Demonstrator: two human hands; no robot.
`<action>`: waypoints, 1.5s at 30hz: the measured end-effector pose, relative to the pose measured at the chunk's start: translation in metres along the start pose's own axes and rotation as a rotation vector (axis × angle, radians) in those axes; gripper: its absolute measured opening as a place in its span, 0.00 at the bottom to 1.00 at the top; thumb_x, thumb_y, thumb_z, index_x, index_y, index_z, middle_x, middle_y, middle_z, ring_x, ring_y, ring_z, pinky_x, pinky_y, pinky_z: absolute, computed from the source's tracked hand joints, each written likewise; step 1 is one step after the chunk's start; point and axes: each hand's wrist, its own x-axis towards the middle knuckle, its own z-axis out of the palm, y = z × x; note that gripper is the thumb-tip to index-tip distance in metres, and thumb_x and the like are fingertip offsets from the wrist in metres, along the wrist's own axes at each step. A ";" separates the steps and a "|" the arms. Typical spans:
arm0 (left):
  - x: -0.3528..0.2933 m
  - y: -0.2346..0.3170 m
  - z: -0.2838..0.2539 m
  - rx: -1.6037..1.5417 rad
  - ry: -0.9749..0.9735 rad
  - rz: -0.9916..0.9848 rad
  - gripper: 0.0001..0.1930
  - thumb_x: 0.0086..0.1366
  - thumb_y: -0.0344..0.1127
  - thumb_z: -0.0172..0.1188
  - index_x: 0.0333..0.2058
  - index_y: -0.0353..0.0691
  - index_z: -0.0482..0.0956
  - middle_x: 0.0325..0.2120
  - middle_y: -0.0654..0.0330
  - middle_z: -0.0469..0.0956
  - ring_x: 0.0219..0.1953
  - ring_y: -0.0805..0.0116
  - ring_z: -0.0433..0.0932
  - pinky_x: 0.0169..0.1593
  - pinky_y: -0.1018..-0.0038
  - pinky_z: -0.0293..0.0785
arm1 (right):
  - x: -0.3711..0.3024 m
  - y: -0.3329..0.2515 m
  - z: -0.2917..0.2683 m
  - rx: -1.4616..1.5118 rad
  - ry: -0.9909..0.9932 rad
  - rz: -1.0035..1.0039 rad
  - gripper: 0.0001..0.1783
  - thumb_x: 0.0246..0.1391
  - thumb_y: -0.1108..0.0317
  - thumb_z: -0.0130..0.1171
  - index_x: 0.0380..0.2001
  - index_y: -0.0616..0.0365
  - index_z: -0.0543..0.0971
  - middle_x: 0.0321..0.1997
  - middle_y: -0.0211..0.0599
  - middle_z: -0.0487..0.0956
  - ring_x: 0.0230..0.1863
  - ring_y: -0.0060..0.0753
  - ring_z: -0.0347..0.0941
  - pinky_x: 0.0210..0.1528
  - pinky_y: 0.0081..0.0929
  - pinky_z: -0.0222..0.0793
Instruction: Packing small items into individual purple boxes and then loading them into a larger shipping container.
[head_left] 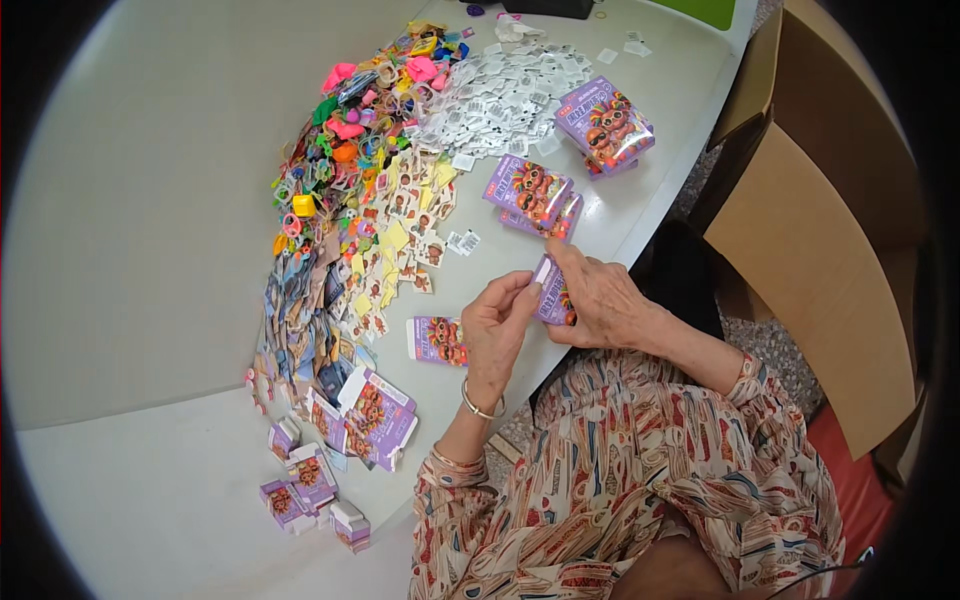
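Observation:
Between my hands is a small purple carton (552, 300) with cartoon characters on its front, held over the table's near edge. My right hand (605, 305) wraps round its right side, thumb along the top end. My left hand (502, 318), with a bangle at the wrist, pinches its left edge near a white flap. Another purple carton (436, 340) lies on the table beside my left hand, partly covered by it. Just beyond my hands, a few more cartons (530, 190) lie overlapping.
A stack of purple cartons (605, 125) stands at the far right. Heaps of colourful trinkets (345, 150), white labelled slips (500, 95) and character cards (400, 205) cover the table's middle. Opened cartons (375, 415) and small boxes (310, 480) lie lower left. A brown cardboard box (810, 270) stands at right.

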 end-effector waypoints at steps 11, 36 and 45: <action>-0.008 -0.014 -0.002 0.315 0.057 0.137 0.12 0.63 0.27 0.58 0.44 0.31 0.78 0.30 0.62 0.82 0.31 0.82 0.75 0.36 0.83 0.72 | -0.002 -0.002 0.000 -0.029 -0.008 -0.031 0.49 0.34 0.61 0.67 0.57 0.69 0.54 0.39 0.58 0.72 0.34 0.58 0.75 0.32 0.44 0.73; 0.092 0.029 -0.001 0.200 0.060 0.338 0.13 0.63 0.29 0.57 0.46 0.32 0.75 0.40 0.60 0.77 0.39 0.76 0.74 0.41 0.79 0.72 | 0.001 -0.015 -0.030 -0.325 0.521 -0.145 0.54 0.36 0.55 0.74 0.61 0.67 0.55 0.61 0.59 0.62 0.60 0.61 0.59 0.60 0.49 0.57; 0.010 0.009 -0.092 0.767 0.207 0.390 0.27 0.55 0.39 0.66 0.51 0.34 0.72 0.49 0.45 0.73 0.54 0.52 0.70 0.57 0.63 0.65 | -0.009 0.002 -0.011 -0.278 0.304 -0.163 0.34 0.42 0.65 0.69 0.50 0.67 0.66 0.56 0.53 0.66 0.54 0.57 0.64 0.54 0.46 0.63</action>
